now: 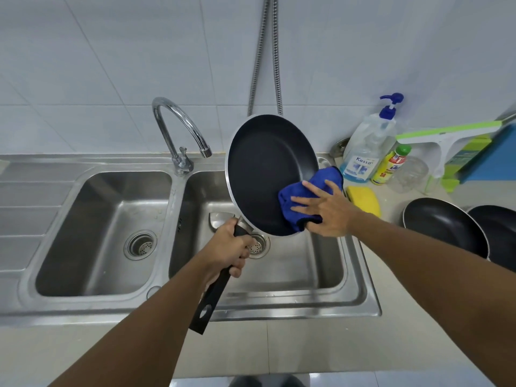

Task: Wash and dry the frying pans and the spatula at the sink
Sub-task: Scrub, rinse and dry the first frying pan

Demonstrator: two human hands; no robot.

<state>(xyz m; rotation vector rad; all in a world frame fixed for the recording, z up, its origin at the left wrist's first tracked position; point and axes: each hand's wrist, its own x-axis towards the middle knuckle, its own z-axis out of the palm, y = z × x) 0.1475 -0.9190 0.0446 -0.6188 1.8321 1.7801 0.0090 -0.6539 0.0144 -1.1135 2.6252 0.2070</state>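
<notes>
A black frying pan (265, 166) with a silver rim is tilted up over the right sink basin (321, 263). My left hand (230, 251) grips its black handle. My right hand (325, 209) presses a blue cloth (310, 191) against the pan's lower right inner wall, fingers spread over the cloth and thumb behind the rim. A metal spatula (219, 219) lies in the right basin, mostly hidden behind the pan and my left hand. Two more black frying pans (444, 222) sit on the counter at the right, one partly cut off by the frame edge.
A curved chrome faucet (181, 129) stands between the left basin (103, 233) and the right one. On the counter behind are a pump soap bottle (368, 143), a yellow bottle (391, 166), a yellow sponge (364, 199) and a green squeegee (446, 135).
</notes>
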